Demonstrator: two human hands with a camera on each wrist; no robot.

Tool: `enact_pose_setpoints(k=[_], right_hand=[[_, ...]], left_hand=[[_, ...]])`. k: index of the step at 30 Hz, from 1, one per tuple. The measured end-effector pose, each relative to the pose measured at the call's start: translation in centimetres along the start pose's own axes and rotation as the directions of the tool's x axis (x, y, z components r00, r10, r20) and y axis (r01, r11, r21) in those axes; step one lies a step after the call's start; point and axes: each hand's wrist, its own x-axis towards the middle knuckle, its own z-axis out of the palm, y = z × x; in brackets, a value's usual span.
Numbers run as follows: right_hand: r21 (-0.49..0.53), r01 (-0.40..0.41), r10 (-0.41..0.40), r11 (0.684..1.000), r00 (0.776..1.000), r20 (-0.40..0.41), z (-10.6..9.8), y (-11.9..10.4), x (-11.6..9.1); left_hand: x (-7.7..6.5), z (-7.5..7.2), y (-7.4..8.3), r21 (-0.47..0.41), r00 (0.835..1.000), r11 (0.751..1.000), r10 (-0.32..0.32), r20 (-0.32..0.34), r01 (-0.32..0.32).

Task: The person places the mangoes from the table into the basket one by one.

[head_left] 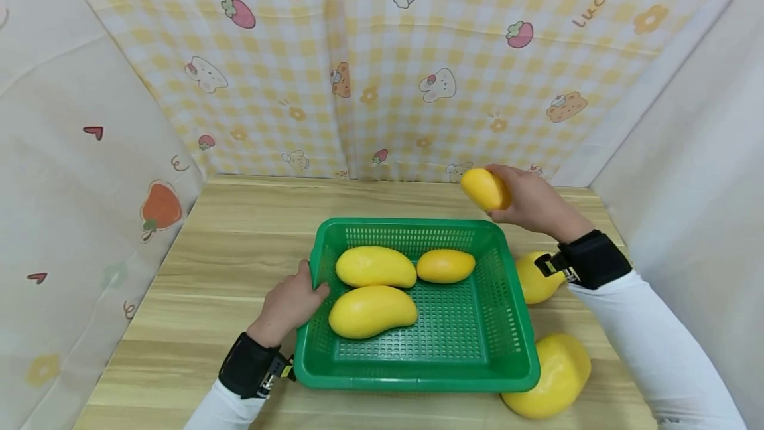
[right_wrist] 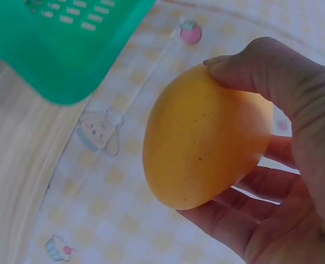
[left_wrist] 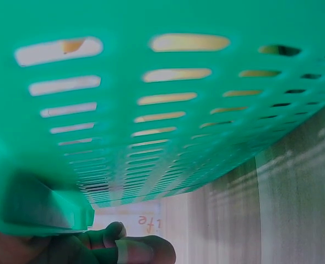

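Note:
My right hand (head_left: 528, 201) grips an orange-yellow mango (head_left: 485, 189) above the back right corner of a green plastic basket (head_left: 418, 383). In the right wrist view, thumb and fingers curl round that mango (right_wrist: 201, 137), its skin finely speckled. My left hand (head_left: 292, 304) holds the basket's left rim, thumb over the inside. Seen from the left wrist, its fingers (left_wrist: 146, 250) curl under the rim beside the slotted wall (left_wrist: 118, 143). Inside the basket lie two large yellow mangoes, one behind (head_left: 376, 267) and one in front (head_left: 373, 312), plus a smaller orange-yellow mango (head_left: 445, 266).
Right of the basket, a yellow mango (head_left: 537, 277) lies partly hidden by the right wrist strap. Another large yellow mango (head_left: 552, 377) sits at the basket's front right corner. A checked curtain (head_left: 382, 71) hangs behind the wooden table (head_left: 197, 297), with pale cloth on both sides.

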Motion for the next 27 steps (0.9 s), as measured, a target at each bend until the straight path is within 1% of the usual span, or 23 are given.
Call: enact_pose_setpoints(k=[6,10,14,19,23,27], right_hand=[[-0.02,0.101,-0.1,0.995,0.995,0.028,1.0,-2.0,-0.2],[-0.041,0.147,-0.143,0.988,0.986,0.083,1.8,-3.3,-0.4],[-0.064,0.182,-0.172,0.981,0.976,0.132,2.7,-4.5,-0.8],[-0.06,0.227,-0.213,0.972,0.959,0.187,4.0,-5.5,-1.5],[-0.052,0.248,-0.227,0.967,0.941,0.252,5.0,-6.1,-2.1],[-0.062,0.26,-0.233,0.964,0.931,0.281,5.8,-6.6,-2.4]], left_hand=[[0.0,-0.1,0.0,-0.005,1.0,1.0,-0.005,-0.001,0.005],[0.0,-0.1,0.0,-0.004,1.0,1.0,-0.003,-0.005,0.003],[0.1,0.0,0.0,-0.009,1.0,1.0,-0.002,-0.002,0.002],[0.0,0.0,0.0,-0.001,1.0,1.0,-0.003,0.001,0.003],[-0.1,-0.1,0.0,0.0,1.0,1.0,0.001,0.003,-0.001],[0.0,-0.1,-0.1,-0.003,1.0,1.0,0.0,0.003,0.0]])
